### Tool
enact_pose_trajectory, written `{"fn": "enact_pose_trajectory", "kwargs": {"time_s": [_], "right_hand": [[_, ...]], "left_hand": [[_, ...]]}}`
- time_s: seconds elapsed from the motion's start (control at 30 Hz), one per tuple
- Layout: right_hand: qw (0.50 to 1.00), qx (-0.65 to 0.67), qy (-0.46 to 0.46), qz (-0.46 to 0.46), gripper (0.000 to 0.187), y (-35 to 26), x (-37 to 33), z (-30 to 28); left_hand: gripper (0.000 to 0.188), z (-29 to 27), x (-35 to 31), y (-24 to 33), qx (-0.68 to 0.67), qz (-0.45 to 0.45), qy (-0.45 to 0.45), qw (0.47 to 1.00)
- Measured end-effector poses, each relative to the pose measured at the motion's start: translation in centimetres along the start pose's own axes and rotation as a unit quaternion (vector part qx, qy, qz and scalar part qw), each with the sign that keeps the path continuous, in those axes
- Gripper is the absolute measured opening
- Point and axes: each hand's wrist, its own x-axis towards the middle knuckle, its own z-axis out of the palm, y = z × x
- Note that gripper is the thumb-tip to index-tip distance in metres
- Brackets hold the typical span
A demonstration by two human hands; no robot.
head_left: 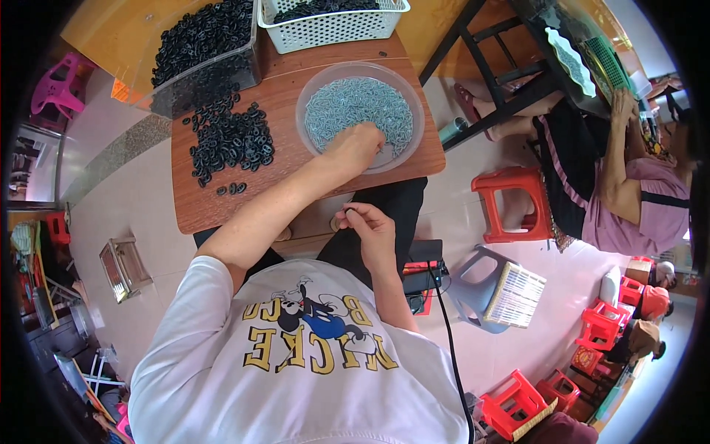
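Observation:
My left hand reaches across into a clear round bowl of small silvery screws. Its fingers are curled down among the screws, and whatever they grip is hidden. Just past the table's near edge, my right hand pinches a small black oval piece between thumb and fingertips. To the left of the bowl, a loose heap of black oval pieces with holes lies on the brown wooden table.
At the table's far left a clear bin is piled with black pieces. Beside it stands a white perforated basket of more black parts. A red stool and a seated person working at another table are on the right.

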Motion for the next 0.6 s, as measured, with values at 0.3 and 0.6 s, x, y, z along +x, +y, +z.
{"fn": "enact_pose_trajectory", "kwargs": {"time_s": [0.3, 0.6], "right_hand": [[0.999, -0.024, 0.020, -0.032, 0.015, -1.4, 0.2, -0.1], [0.990, -0.060, 0.062, -0.114, 0.020, -4.2, 4.4, 1.6]], "left_hand": [[0.011, -1.9, -2.1, -1.0, -0.095, 0.072, 0.062, 0.991], [0.008, -4.5, -5.6, -1.6, -0.568, -0.152, 0.013, 0.809]]}}
